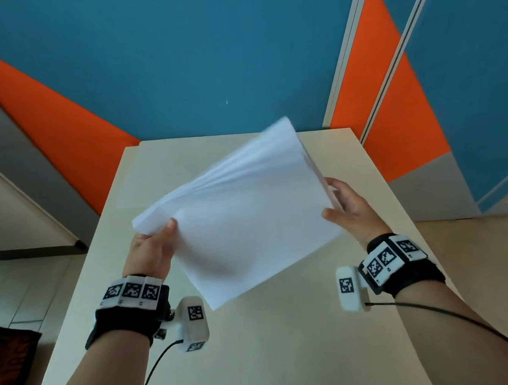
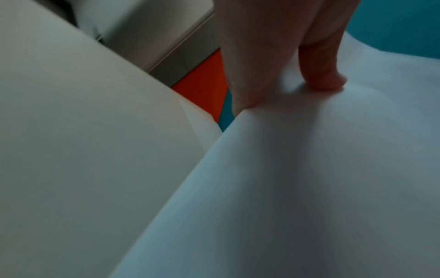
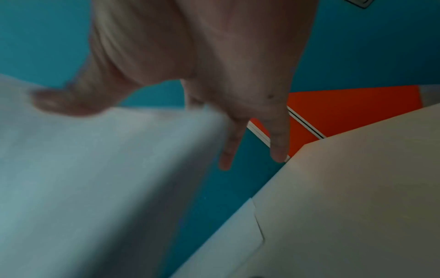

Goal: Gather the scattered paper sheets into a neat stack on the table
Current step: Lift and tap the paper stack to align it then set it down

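Note:
A stack of white paper sheets (image 1: 249, 217) hangs tilted above the beige table (image 1: 262, 353), its far edges fanned and blurred. My left hand (image 1: 157, 237) pinches its near left corner, thumb (image 2: 321, 75) on top and the other fingers hidden beneath. At the stack's right edge my right hand (image 1: 342, 204) holds it, thumb (image 3: 71, 101) on top, fingers (image 3: 278, 146) straight along and under the edge. One more white sheet (image 1: 151, 174) lies flat at the table's far left; its corner (image 2: 202, 122) shows in the left wrist view, its edge (image 3: 226, 240) in the right.
The table's far edge (image 1: 241, 133) meets a blue and orange wall (image 1: 202, 57). To the left the floor (image 1: 23, 292) drops away, with a dark patterned object (image 1: 6, 371) low on it. Cables (image 1: 460, 315) trail from both wrist cameras.

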